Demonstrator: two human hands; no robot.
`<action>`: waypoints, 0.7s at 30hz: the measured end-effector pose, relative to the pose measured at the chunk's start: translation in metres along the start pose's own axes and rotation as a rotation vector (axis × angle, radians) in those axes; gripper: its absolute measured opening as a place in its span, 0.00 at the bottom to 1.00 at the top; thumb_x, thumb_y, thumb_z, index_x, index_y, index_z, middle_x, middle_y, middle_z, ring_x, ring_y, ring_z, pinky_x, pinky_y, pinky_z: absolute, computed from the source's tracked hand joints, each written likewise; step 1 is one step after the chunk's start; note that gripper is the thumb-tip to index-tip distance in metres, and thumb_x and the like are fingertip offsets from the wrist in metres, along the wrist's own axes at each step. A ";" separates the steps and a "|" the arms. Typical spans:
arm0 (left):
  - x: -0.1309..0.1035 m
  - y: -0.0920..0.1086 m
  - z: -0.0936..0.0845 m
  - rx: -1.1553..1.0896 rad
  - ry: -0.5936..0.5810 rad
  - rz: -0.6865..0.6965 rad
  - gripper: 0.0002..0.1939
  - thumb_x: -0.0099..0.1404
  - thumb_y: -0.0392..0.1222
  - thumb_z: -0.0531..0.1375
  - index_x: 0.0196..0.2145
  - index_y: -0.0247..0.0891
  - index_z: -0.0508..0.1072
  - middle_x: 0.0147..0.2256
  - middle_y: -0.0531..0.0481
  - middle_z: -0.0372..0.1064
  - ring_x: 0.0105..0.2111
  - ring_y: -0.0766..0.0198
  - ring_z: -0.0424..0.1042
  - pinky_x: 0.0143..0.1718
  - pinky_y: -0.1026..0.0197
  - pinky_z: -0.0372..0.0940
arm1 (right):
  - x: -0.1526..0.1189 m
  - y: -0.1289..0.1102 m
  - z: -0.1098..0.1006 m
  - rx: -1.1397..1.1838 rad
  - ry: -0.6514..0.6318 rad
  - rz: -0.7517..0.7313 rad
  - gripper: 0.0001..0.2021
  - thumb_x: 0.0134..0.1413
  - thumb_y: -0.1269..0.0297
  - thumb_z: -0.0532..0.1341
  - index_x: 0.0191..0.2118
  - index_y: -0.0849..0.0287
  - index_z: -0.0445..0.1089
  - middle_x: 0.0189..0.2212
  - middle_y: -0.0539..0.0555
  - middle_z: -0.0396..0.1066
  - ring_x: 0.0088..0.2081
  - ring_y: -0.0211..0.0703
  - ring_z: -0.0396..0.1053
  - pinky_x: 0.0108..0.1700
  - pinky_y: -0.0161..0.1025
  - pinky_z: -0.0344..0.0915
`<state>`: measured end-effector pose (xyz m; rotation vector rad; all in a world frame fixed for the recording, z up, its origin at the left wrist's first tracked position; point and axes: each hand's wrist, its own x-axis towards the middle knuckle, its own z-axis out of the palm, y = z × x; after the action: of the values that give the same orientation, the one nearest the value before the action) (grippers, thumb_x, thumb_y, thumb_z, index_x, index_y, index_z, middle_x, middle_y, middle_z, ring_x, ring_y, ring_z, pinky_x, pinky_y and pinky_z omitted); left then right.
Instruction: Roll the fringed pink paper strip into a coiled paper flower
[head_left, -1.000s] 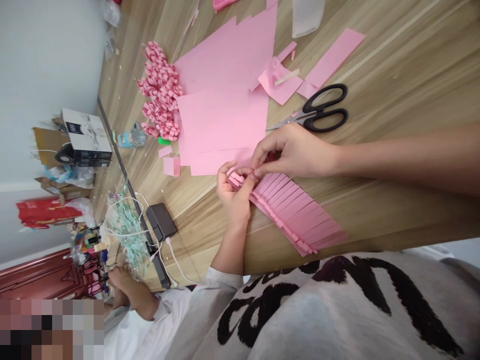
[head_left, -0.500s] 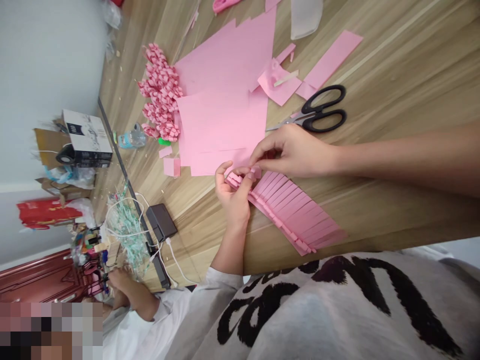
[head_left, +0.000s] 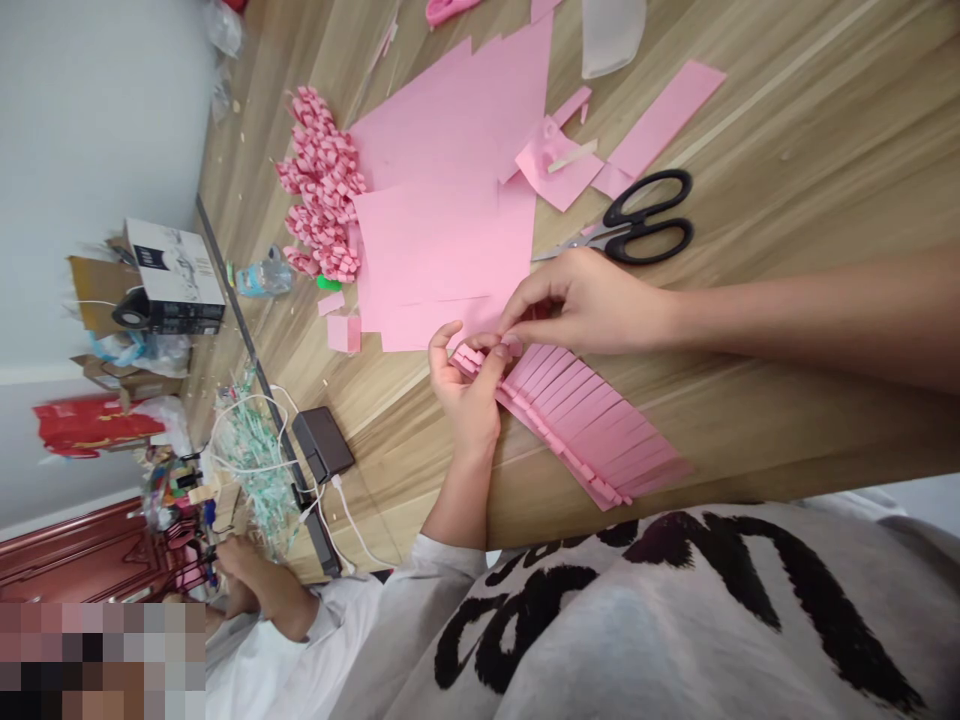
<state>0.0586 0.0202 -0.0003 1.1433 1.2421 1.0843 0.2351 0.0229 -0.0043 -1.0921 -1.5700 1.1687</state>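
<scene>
A pink paper strip cut into a fringe (head_left: 600, 425) slants across the table in front of me. Along its near-left edge, several fringe ends are folded over into a row of small loops. My left hand (head_left: 471, 405) pinches the strip's upper left end between thumb and fingers. The fingertips of my right hand (head_left: 585, 305) meet my left thumb there, closed on one narrow fringe piece, mostly hidden by the fingers. Just beyond my right hand lie black-handled scissors (head_left: 616, 243), their blade tips over the edge of stacked pink paper sheets (head_left: 442, 240).
Looped pink paper clusters (head_left: 326, 190) lie beyond the sheets, near a plastic bottle (head_left: 262, 278). Pink offcuts (head_left: 667, 115) are scattered at the upper right. To the left are a dark box (head_left: 322, 445) with white cables and pale green shreds (head_left: 259, 470). A co-worker's hand (head_left: 238, 558) is at lower left.
A fringe end that showed by my left thumb is now largely covered, as the fingers of both hands have closed over it. Everything else stays as it was.
</scene>
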 end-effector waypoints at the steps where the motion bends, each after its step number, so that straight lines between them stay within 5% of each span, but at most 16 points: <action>1: 0.000 0.000 0.000 0.001 0.003 0.000 0.31 0.46 0.38 0.73 0.43 0.43 0.62 0.26 0.60 0.73 0.24 0.72 0.71 0.28 0.68 0.65 | 0.000 0.000 0.000 0.004 -0.003 -0.005 0.08 0.54 0.62 0.64 0.33 0.58 0.81 0.29 0.49 0.80 0.30 0.36 0.74 0.32 0.33 0.65; 21: -0.001 0.001 0.000 -0.001 -0.041 -0.005 0.30 0.44 0.40 0.75 0.40 0.43 0.63 0.25 0.61 0.71 0.24 0.71 0.72 0.31 0.67 0.67 | 0.000 -0.001 0.001 0.056 0.014 0.040 0.02 0.49 0.67 0.67 0.28 0.57 0.79 0.24 0.46 0.77 0.25 0.32 0.69 0.27 0.32 0.62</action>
<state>0.0585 0.0198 0.0006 1.1554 1.2114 1.0528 0.2339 0.0228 -0.0037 -1.0974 -1.5019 1.2223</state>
